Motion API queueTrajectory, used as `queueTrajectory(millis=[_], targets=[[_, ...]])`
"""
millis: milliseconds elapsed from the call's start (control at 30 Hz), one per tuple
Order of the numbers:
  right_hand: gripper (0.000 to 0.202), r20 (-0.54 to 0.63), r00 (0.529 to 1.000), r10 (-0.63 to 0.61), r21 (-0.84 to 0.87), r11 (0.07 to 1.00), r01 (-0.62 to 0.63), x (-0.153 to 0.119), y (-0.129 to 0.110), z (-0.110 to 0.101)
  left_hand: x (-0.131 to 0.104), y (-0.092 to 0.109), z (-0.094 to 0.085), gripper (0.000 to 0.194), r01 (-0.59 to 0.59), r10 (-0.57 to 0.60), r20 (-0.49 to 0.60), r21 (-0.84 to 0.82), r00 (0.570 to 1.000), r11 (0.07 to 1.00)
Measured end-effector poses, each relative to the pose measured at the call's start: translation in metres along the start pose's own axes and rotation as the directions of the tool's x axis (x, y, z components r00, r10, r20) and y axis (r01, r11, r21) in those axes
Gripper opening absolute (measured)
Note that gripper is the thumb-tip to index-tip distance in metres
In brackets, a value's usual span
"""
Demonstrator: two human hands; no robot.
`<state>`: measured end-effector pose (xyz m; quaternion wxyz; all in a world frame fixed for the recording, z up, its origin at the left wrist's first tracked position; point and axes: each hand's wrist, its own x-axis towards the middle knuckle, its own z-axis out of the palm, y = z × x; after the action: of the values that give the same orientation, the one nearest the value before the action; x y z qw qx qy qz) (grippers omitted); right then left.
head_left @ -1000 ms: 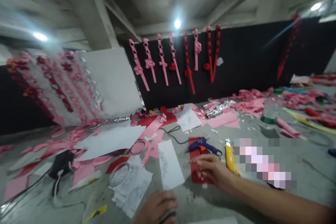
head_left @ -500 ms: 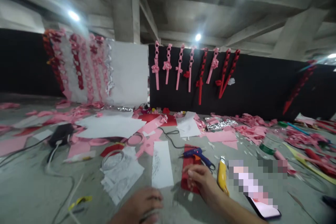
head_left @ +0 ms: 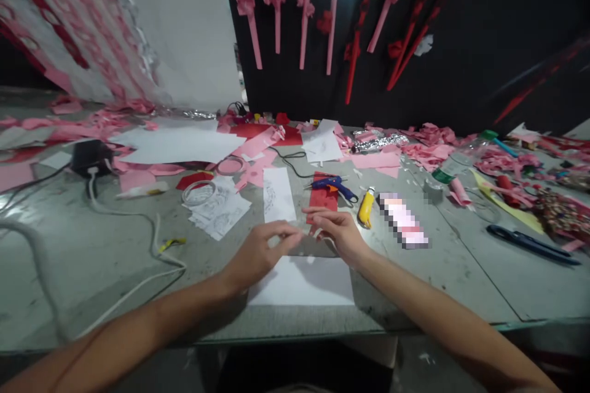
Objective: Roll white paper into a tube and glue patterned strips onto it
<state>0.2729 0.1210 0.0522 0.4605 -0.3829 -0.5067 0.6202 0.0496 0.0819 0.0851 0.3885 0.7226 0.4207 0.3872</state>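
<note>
My left hand [head_left: 262,252] hovers over the table with thumb and forefinger pinched together. Anything between them is too small to make out. Close to its fingertips, my right hand [head_left: 341,233] has its fingers loosely bent and apart, with nothing visible in them. Below both hands lies a blank white sheet [head_left: 306,285] near the table edge. Just beyond are a white paper strip with a drawn pattern [head_left: 278,196] and a red paper piece [head_left: 318,199]. A blue glue gun [head_left: 334,185] rests across the red piece, and a yellow utility knife [head_left: 366,207] lies to its right.
Right of the knife is a pixelated phone [head_left: 403,221]; farther right are a plastic bottle [head_left: 454,163] and a dark-handled tool [head_left: 530,245]. Drawn papers [head_left: 221,209] with a tape roll [head_left: 198,193] lie left. A black power adapter [head_left: 91,158] trails cables. Pink scraps line the back.
The view has tilted downward, showing the table's front edge and the white sheet. My hands have come closer together, and my left hand has moved up and forward to meet the right.
</note>
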Motion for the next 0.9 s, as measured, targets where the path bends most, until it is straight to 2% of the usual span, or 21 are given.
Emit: queueTrajectory(millis=[133, 267, 367, 467, 733, 900], targets=[[0.02, 0.02, 1.0, 0.022, 0.042, 0.999, -0.023, -0.001, 0.007, -0.005, 0.018, -0.014, 0.011, 0.032, -0.01, 0.008, -0.078, -0.026, 0.997, 1.0], [0.019, 0.078, 0.996, 0.053, 0.077, 0.995, -0.059, -0.002, 0.005, -0.008, 0.019, -0.032, 0.002, 0.025, -0.029, 0.03, -0.119, 0.004, 0.992, 1.0], [0.019, 0.102, 0.991, 0.081, 0.071, 0.994, -0.089, -0.007, 0.003, -0.009, 0.018, -0.038, -0.006, 0.023, -0.06, 0.064, -0.143, 0.032, 0.988, 0.998], [0.019, 0.108, 0.991, 0.074, 0.056, 0.995, -0.08, -0.011, 0.004, -0.011, 0.02, -0.042, -0.008, 0.02, -0.14, 0.143, -0.131, 0.035, 0.981, 0.99], [0.01, 0.096, 0.995, -0.013, -0.005, 1.0, 0.013, -0.01, 0.017, -0.015, 0.016, -0.045, 0.003, 0.014, -0.3, 0.31, -0.074, 0.115, 0.948, 0.947], [0.015, 0.072, 0.997, -0.012, 0.006, 1.0, 0.011, -0.009, 0.014, -0.015, 0.014, -0.047, 0.008, 0.014, -0.378, 0.39, -0.034, 0.181, 0.92, 0.908]])
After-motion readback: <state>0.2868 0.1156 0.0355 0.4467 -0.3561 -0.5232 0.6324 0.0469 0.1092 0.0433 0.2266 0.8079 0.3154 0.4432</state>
